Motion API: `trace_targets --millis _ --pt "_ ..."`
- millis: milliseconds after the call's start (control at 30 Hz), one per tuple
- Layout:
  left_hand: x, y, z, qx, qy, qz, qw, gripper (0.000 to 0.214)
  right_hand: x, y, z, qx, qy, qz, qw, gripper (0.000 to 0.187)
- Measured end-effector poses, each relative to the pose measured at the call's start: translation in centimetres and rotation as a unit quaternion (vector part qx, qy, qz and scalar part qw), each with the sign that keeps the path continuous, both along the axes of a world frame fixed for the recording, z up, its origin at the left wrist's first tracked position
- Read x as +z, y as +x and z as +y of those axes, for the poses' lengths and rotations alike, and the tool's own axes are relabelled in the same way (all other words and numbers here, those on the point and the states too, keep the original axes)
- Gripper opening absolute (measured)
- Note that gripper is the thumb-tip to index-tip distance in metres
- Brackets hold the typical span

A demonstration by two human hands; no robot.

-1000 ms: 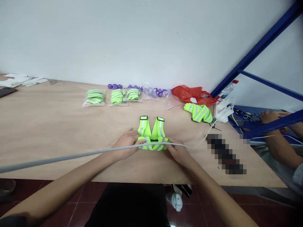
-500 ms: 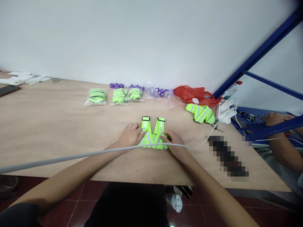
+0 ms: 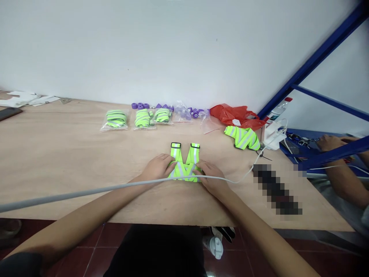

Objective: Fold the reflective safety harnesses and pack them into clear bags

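Observation:
A neon-yellow reflective strap harness (image 3: 181,168) with grey stripes lies folded on the wooden table in front of me. Two of its ends point away from me, each with a black buckle (image 3: 175,145). My left hand (image 3: 157,168) grips the left edge of the folded bundle, thumb on top. At the right edge, my right hand (image 3: 213,177) holds the bundle with thumb and fingers. Parts of the fingers are tucked out of sight. A grey cable (image 3: 127,185) passes across the view in front of both hands and the harness.
Bagged reflective straps (image 3: 116,118) lie toward the wall, beside purple rolls (image 3: 140,105) and clear bags (image 3: 182,112). A red plastic bag (image 3: 235,114), a loose reflective strap (image 3: 243,137) and a white power strip (image 3: 272,134) are on the right. A co-worker's hand (image 3: 330,143) shows beyond the blue frame (image 3: 317,61).
Both hands stay on the edges of the harness, with the right fingers now lying further over its right edge. The view has shifted slightly.

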State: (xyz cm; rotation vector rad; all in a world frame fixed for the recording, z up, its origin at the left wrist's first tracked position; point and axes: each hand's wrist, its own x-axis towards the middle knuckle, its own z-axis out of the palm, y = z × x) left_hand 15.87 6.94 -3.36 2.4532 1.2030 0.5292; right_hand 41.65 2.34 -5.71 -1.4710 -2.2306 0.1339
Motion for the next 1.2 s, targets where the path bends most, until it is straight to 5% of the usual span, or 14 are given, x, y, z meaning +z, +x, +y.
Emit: trace_targets --millis 233,400,800,1033,1200 --pt "-0.5 -1.2 -0.3 -0.086 0.011 0.014 0.996 0.058 0.5 1.3 -0.4 0.050 -0.077 -0.027 0.995 0.064" --pt "-1.2 -2.0 -0.3 -0.122 0.013 0.023 0.992 0.081 0.7 1.2 -0.5 0.062 -0.067 -0.046 0.995 0.057" --pt "1.1 -1.3 1.7 -0.119 -0.016 0.020 0.993 0.048 2.0 0.8 1.2 0.067 -0.069 0.015 0.995 0.029" --pt "0.9 -0.6 3.0 -0.074 -0.050 -0.047 0.995 0.044 2.4 0.5 3.5 0.077 -0.108 0.115 0.985 0.044" --pt "0.5 0.4 4.8 -0.042 -0.035 -0.042 0.998 0.048 1.5 0.7 5.3 0.023 -0.149 0.145 0.978 0.051"
